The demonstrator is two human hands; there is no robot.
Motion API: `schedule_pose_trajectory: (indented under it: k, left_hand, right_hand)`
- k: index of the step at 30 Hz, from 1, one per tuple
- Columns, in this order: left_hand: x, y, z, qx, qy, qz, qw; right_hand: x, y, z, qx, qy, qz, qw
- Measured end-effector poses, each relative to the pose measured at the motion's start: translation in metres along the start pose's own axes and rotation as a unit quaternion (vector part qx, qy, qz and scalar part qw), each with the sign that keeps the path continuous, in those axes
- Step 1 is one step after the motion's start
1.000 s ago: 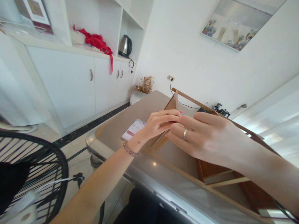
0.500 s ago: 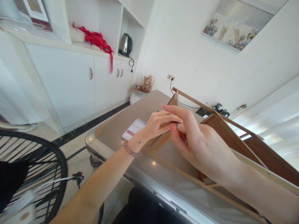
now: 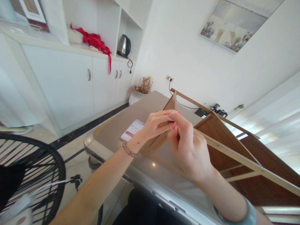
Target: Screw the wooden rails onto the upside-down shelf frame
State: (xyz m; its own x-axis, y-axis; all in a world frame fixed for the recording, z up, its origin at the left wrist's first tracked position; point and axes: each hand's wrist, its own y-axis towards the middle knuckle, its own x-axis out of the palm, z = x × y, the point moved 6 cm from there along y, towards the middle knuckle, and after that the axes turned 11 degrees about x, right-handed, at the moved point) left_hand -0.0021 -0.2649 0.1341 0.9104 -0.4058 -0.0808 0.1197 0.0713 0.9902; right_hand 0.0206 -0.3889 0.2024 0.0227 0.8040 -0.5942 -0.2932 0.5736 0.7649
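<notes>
My left hand (image 3: 156,124), with a beaded bracelet at the wrist, is closed around the near end of a wooden frame (image 3: 234,154). Its fingers reach over the corner. Right against it, my right hand (image 3: 191,145) is closed, thumb and forefinger pinched together at that corner. Whatever sits between those fingertips is hidden. The frame has pale rails and brown panels and lies tilted over a grey-beige table (image 3: 112,125). Beside my left wrist a phone (image 3: 131,130) lies face up, its screen showing a timer.
A black wire chair (image 3: 61,175) stands at the left, with a white cable by it. Behind are white cabinets (image 3: 58,84) holding a kettle (image 3: 124,46) and red cloth (image 3: 95,40). A pot of dried stalks (image 3: 143,86) stands past the table's far end.
My right hand has turned at the wrist and its forearm has dropped, uncovering more of the pale rail and a wristband. My left hand stays at the corner.
</notes>
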Motion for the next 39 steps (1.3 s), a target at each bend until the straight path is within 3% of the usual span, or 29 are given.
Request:
schedule_pose_trajectory:
  k: [8, 16, 20, 23, 26, 30, 36, 39]
  left_hand:
    - [-0.002, 0.005, 0.007, 0.026, -0.022, 0.035, 0.999]
    - [0.000, 0.005, 0.006, 0.034, -0.038, 0.032, 0.998]
    - [-0.001, 0.005, 0.007, 0.030, -0.050, 0.024, 0.998]
    - [-0.002, 0.007, 0.009, 0.037, -0.043, 0.028, 0.998]
    - [-0.002, 0.008, 0.011, 0.046, -0.036, 0.038, 0.998]
    - [-0.003, 0.010, 0.012, 0.054, -0.035, 0.037, 0.997]
    - [-0.001, 0.008, 0.009, 0.047, -0.034, 0.021, 0.998]
    - [-0.001, 0.009, 0.011, 0.057, -0.017, 0.038, 0.997]
  right_hand:
    - [0.010, -0.019, 0.000, 0.123, 0.046, 0.165, 0.978]
    - [0.020, -0.025, 0.000, 0.221, 0.151, 0.217, 0.939]
    - [0.014, -0.025, 0.008, 0.243, 0.136, 0.179, 0.944]
    - [0.004, -0.019, 0.007, 0.202, -0.006, 0.111, 0.973]
    - [-0.006, -0.013, 0.004, 0.156, -0.094, 0.079, 0.980]
    - [-0.010, -0.011, 0.012, 0.197, -0.115, 0.074, 0.971]
    - [0.010, -0.018, 0.013, 0.235, -0.066, -0.048, 0.969]
    - [0.009, -0.017, 0.004, 0.235, -0.124, -0.037, 0.963]
